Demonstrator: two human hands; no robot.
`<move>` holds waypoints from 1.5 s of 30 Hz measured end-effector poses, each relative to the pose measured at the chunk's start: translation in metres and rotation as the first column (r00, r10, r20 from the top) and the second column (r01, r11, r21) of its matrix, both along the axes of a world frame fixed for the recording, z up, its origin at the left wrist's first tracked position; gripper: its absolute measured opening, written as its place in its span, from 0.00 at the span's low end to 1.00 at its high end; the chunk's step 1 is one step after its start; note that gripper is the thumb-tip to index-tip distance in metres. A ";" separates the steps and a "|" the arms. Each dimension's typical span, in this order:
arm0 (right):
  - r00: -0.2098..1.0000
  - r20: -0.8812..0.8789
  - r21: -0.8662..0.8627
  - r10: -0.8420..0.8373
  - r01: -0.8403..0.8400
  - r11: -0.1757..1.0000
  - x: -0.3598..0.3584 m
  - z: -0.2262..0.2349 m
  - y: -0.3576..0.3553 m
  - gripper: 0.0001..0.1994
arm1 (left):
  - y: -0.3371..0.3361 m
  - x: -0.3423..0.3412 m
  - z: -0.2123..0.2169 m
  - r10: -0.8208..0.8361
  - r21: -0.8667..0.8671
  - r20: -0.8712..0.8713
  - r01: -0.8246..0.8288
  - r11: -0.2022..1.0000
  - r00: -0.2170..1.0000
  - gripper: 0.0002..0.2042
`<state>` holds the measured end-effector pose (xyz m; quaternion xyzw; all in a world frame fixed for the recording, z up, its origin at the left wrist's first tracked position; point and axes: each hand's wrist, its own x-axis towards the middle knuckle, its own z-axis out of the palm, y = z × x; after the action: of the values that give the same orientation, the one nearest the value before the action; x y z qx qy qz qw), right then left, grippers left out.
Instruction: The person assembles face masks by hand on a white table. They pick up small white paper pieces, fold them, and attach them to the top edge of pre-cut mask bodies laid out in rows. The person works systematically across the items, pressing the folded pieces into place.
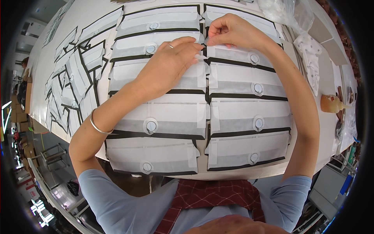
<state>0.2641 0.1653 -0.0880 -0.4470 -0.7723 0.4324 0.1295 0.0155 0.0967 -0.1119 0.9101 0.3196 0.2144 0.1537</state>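
White fabric panels with black edges lie in two columns before me, each with grey translucent facing and a round disc. My left hand (165, 68), with a ring and bracelet, reaches over the left column to the gap between the columns. Its fingers are bent together at a panel's inner end, and a small white tip (200, 57) shows beside them; what they grip is unclear. Across the gap my right hand (235, 33) pinches a small translucent tab (207, 40) at the corner of a right-column panel (233, 52). The two hands' fingertips almost meet.
A loose pile of similar pieces (72, 80) covers the table's left side. On the right stand a bottle of yellowish liquid (331, 104), a clear plastic bag (286, 13) and a spotted white cloth (308, 58). The table's near edge (226, 175) runs close to my body.
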 end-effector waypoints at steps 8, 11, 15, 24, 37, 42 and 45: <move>0.998 -0.043 0.110 -0.050 0.054 0.992 0.001 -0.012 0.000 0.09 | -0.004 0.011 -0.001 -0.120 0.135 -0.159 0.142 0.981 0.980 0.04; 0.997 0.031 0.331 -0.064 0.051 0.942 0.007 -0.010 -0.008 0.08 | -0.006 0.012 -0.004 -0.102 0.155 -0.175 0.130 0.979 0.979 0.04; 0.987 0.153 0.696 0.055 -0.148 0.702 0.016 -0.019 -0.029 0.08 | -0.005 0.012 -0.005 -0.114 0.139 -0.133 0.133 0.981 0.984 0.05; 0.845 0.525 0.730 -0.099 -0.388 0.563 0.007 -0.011 -0.055 0.16 | 0.007 0.006 0.019 0.471 -0.651 0.163 -0.265 0.712 0.867 0.13; 0.912 -0.284 -0.173 -0.295 0.254 0.952 -0.030 0.007 -0.039 0.11 | 0.005 0.010 0.018 0.512 -0.820 0.315 -0.042 0.570 0.799 0.14; 0.919 -0.332 -0.068 -0.213 0.202 0.977 -0.032 0.003 -0.031 0.10 | 0.011 0.000 0.019 0.473 -0.800 0.269 -0.079 0.595 0.839 0.15; 0.929 -0.299 -0.045 -0.217 0.213 0.976 -0.030 0.008 -0.026 0.10 | 0.011 -0.005 0.024 0.567 -0.808 0.323 -0.091 0.582 0.758 0.15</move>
<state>0.2345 0.1392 -0.0802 -0.4581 -0.6872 0.4835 0.2900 0.0107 0.1073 -0.0879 0.5781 0.4911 0.3406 0.5555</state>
